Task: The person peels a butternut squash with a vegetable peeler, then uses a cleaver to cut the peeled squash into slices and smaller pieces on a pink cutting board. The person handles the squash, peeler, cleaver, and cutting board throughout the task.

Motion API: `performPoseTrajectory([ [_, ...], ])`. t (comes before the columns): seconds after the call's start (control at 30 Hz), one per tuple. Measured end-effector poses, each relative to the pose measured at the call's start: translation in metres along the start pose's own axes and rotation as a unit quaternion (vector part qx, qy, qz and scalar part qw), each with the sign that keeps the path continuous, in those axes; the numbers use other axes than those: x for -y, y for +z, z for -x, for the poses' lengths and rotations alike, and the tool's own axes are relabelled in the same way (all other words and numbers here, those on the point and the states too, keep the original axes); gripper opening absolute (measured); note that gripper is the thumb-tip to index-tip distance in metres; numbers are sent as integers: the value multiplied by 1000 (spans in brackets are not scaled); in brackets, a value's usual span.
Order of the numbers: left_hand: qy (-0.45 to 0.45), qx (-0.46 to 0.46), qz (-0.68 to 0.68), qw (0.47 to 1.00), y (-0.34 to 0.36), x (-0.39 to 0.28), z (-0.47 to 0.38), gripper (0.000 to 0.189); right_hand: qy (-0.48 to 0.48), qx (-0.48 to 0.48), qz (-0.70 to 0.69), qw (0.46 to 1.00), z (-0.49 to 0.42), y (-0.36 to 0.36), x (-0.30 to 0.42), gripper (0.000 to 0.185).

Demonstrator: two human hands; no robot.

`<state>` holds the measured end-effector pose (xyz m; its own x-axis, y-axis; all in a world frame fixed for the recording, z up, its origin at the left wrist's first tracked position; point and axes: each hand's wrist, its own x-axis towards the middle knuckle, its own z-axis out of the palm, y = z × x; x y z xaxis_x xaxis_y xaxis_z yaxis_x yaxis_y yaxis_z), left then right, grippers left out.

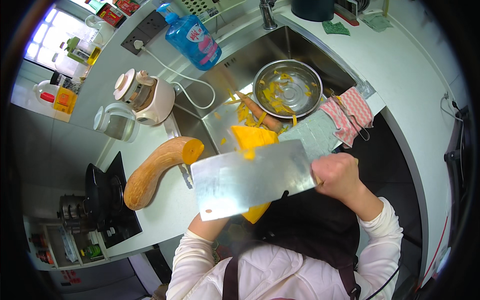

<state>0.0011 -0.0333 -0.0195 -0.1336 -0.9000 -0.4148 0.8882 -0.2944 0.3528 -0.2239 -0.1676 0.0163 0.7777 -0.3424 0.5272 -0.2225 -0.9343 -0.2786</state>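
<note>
My right hand (335, 176) grips the wooden handle of a broad Chinese cleaver (247, 183). Its blade lies across the view in front of me, with a few orange bits near its upper edge. Peeled orange squash flesh (255, 138) shows above the blade, and more orange flesh (257, 212) shows below it; whether they are one piece is hidden. Behind the blade my left hand is out of sight; only my left forearm (208, 227) shows. An unpeeled length of squash (157, 170), cut at one end, rests on the counter to the left.
In the steel sink (228, 71) are a metal bowl (258, 101) holding peelings and a carrot (258, 112). A patterned cloth (352, 112) hangs at the sink's front edge. Left stand an electric kettle (159, 101), a glass jug (120, 125) and a wok (95, 195) on the cooktop.
</note>
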Motion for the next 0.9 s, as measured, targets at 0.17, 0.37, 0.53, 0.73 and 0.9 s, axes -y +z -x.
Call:
performPoseTrajectory([
  [0.17,4,28,6,1000,-7,1,-6,88,32,-17,20,999,1,2,-13,17],
  [0.37,6,5,15,1000,-5,-1,5,87,-18,7,-5,1000,5,-4,0,16],
  [0.53,8,8,14,1000,-10,-1,5,87,-8,-18,-3,1000,7,5,-12,15],
  [0.73,-11,147,16,989,-17,-3,-1,86,113,-38,120,986,-5,12,-62,10],
  [0.9,-16,196,-66,978,-14,2,1,91,309,-30,115,944,-9,-6,-84,19],
])
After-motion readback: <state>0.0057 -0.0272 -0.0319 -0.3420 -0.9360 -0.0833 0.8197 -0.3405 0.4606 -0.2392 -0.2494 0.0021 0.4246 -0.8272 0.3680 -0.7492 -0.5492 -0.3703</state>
